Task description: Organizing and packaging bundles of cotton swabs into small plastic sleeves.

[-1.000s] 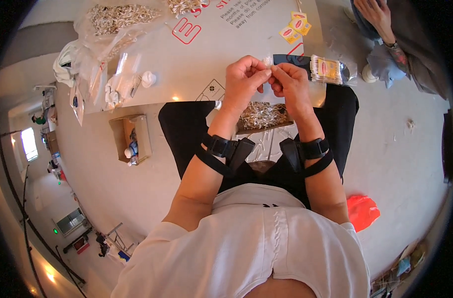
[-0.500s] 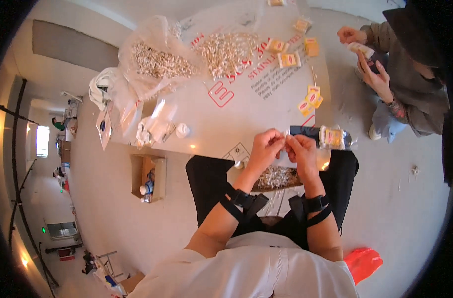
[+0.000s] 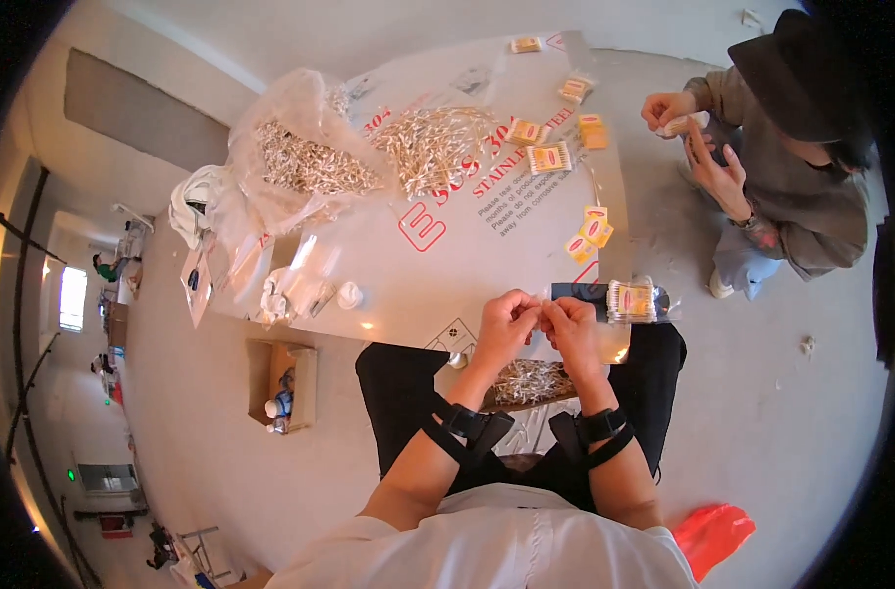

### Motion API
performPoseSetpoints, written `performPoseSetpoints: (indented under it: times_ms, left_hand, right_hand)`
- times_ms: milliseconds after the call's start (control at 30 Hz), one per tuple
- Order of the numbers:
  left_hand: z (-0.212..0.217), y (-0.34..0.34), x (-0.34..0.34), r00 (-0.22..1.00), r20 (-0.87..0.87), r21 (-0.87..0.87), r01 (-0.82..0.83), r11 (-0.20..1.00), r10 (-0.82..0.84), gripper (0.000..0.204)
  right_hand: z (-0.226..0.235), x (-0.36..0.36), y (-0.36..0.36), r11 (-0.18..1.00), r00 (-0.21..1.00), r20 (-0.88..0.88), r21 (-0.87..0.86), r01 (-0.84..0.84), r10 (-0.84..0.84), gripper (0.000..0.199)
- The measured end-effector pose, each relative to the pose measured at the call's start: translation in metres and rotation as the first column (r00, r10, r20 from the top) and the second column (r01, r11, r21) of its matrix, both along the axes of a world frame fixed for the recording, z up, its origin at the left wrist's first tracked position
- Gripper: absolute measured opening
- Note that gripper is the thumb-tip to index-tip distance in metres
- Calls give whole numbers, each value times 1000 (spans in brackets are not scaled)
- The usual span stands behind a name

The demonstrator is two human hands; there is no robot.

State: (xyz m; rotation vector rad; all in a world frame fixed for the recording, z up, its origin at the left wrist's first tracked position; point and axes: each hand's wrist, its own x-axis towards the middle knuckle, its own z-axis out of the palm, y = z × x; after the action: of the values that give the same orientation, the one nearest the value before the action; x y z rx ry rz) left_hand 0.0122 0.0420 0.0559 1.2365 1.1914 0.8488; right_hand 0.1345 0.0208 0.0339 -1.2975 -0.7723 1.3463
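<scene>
My left hand point(image 3: 507, 322) and my right hand point(image 3: 571, 326) meet over the near edge of the table, both closed with fingertips pinched together. Between them shows a small whitish, see-through piece point(image 3: 544, 294), too small to name for sure. Just right of my right hand, a clear pack of cotton swabs point(image 3: 632, 301) with a yellow-and-red label lies on a dark flat object point(image 3: 578, 291). Below my hands, over my lap, a container holds a heap of loose cotton swabs point(image 3: 532, 381).
On the table point(image 3: 369, 250) a clear bag of cotton swabs point(image 3: 305, 157) stands beside a loose pile point(image 3: 435, 145). Several swab packs point(image 3: 549, 157) and yellow cards point(image 3: 595, 226) lie at right. Across the right corner, another person point(image 3: 801, 187) handles a pack. A cardboard box point(image 3: 282, 388) stands on the floor.
The table and everything on it have shifted down and slightly left in view. My hands stay pinched together at the same spot by the table edge.
</scene>
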Motion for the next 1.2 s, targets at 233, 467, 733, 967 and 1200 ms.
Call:
performPoseSetpoints:
  times_ms: [233, 467, 733, 967, 1200]
  left_hand:
    - [4, -2, 2, 1000, 31, 13, 0, 1000, 0, 12]
    - [-1, -3, -1, 999, 48, 60, 16, 998, -19, 29]
    - [3, 0, 0, 997, 78, -9, 8, 1000, -7, 7]
    - [6, 3, 4, 1000, 3, 4, -2, 1000, 2, 9]
    - [-4, 8, 1, 997, -69, -36, -16, 999, 14, 14]
  right_hand:
    - [0, 5, 6, 998, 978, 199, 2, -57, 56, 32]
    - [-3, 6, 8, 997, 981, 186, 37, -68, 60, 29]
    - [-1, 8, 8, 996, 989, 123, 11, -86, 84, 26]
    - [-2, 7, 6, 995, 990, 116, 52, -88, 81, 23]
    - [-6, 7, 0, 994, 982, 171, 64, -92, 80, 18]
